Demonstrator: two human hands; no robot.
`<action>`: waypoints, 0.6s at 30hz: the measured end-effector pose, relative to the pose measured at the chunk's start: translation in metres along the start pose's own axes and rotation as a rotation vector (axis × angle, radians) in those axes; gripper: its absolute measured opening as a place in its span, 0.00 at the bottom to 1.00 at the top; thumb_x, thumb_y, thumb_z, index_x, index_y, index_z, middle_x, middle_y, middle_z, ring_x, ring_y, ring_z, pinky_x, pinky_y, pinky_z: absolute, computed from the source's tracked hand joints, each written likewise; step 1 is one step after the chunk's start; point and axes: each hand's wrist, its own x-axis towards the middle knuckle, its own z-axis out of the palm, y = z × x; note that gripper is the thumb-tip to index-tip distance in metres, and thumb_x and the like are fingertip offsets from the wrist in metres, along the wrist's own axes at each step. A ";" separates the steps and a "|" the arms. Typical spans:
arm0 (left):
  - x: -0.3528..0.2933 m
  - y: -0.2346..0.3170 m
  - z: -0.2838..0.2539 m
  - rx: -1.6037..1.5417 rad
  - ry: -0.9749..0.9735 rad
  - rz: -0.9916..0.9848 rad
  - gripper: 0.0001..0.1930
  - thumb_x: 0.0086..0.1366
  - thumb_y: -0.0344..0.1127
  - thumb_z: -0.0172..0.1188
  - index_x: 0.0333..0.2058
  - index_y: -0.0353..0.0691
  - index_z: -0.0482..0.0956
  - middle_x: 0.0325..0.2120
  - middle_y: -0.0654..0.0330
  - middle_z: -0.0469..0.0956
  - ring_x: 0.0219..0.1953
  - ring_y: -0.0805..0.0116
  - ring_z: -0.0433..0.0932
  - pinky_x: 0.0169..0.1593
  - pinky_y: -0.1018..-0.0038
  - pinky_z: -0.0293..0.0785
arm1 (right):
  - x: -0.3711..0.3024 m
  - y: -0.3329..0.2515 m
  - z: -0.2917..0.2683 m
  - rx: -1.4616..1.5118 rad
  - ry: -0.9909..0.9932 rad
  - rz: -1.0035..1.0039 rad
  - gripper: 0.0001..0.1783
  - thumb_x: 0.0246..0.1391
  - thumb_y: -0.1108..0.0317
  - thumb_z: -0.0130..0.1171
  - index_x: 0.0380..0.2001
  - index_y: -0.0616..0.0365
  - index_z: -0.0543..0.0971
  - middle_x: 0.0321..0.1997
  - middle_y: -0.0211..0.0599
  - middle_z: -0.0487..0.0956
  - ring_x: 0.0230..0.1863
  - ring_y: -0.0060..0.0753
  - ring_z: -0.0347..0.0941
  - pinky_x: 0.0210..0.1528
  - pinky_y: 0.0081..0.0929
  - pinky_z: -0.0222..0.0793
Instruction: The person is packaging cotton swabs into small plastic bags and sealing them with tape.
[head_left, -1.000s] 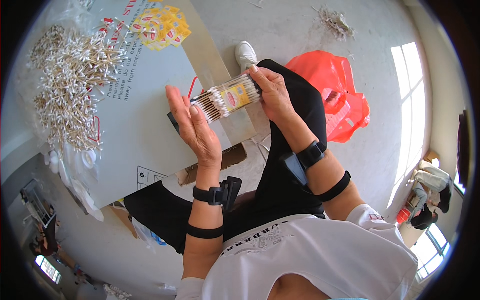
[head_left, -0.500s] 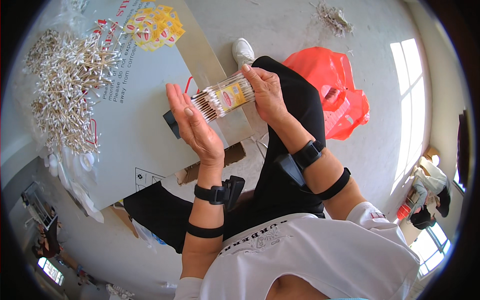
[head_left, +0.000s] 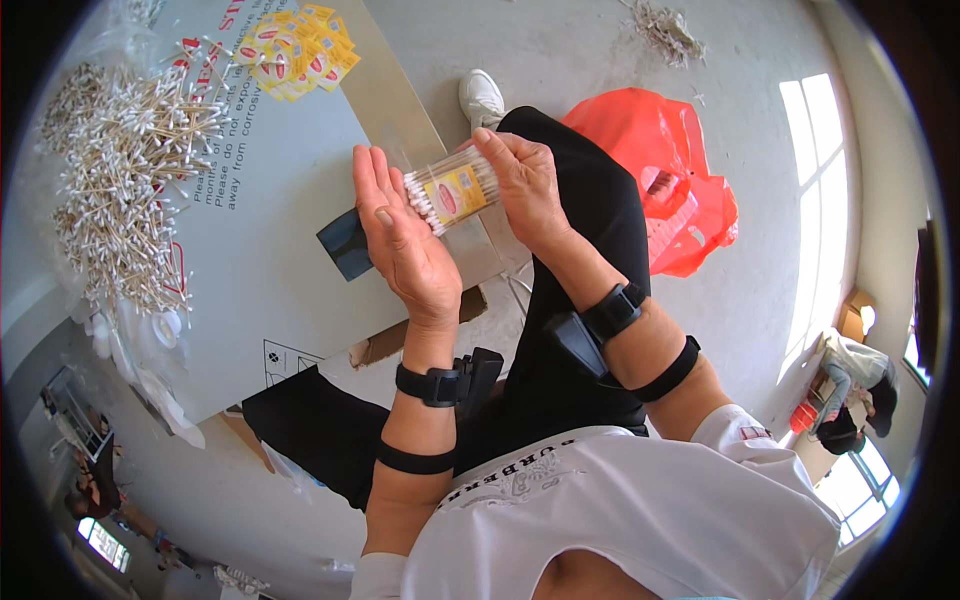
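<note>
A clear pack of cotton swabs (head_left: 456,193) with a yellow label hangs over the near edge of the grey board. My right hand (head_left: 527,190) grips its right end between thumb and fingers. My left hand (head_left: 412,255) is open and upright, its fingers stretched out, with the palm against or very close to the swab tips at the pack's left end; exact contact is hidden. Behind my left wrist lies a dark block (head_left: 346,244) on the board. A big heap of loose cotton swabs (head_left: 135,180) spreads over the left side, in and around clear plastic.
The grey printed board (head_left: 270,215) serves as a work surface. Yellow labels (head_left: 300,55) are piled at its far side. A red plastic bag (head_left: 650,120) lies on the floor to the right, beyond my leg. Another person (head_left: 850,385) is at the far right.
My left hand has moved right toward my right hand. The swab sticks that jutted from the pack's left end no longer show; white tips are there now. More of the dark block is visible.
</note>
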 end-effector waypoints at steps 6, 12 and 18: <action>-0.004 0.000 0.003 -0.024 0.091 0.018 0.34 0.74 0.52 0.36 0.67 0.28 0.49 0.69 0.49 0.50 0.72 0.58 0.48 0.71 0.63 0.43 | 0.001 0.004 -0.001 0.074 -0.012 -0.001 0.23 0.65 0.54 0.55 0.23 0.63 0.77 0.19 0.17 0.68 0.25 0.11 0.59 0.25 0.20 0.58; -0.002 -0.002 0.001 0.097 -0.035 0.029 0.38 0.74 0.55 0.37 0.68 0.29 0.43 0.70 0.45 0.44 0.73 0.54 0.42 0.72 0.59 0.38 | 0.002 -0.004 -0.007 -0.196 -0.051 0.001 0.21 0.66 0.54 0.54 0.27 0.59 0.80 0.23 0.18 0.73 0.27 0.09 0.64 0.31 0.14 0.61; -0.002 0.003 -0.003 -0.008 -0.008 -0.009 0.40 0.73 0.59 0.38 0.68 0.31 0.45 0.69 0.43 0.45 0.73 0.53 0.42 0.72 0.59 0.38 | -0.004 -0.043 -0.026 -0.512 -0.199 -0.390 0.47 0.33 0.57 0.78 0.60 0.54 0.70 0.63 0.39 0.66 0.63 0.40 0.62 0.60 0.37 0.61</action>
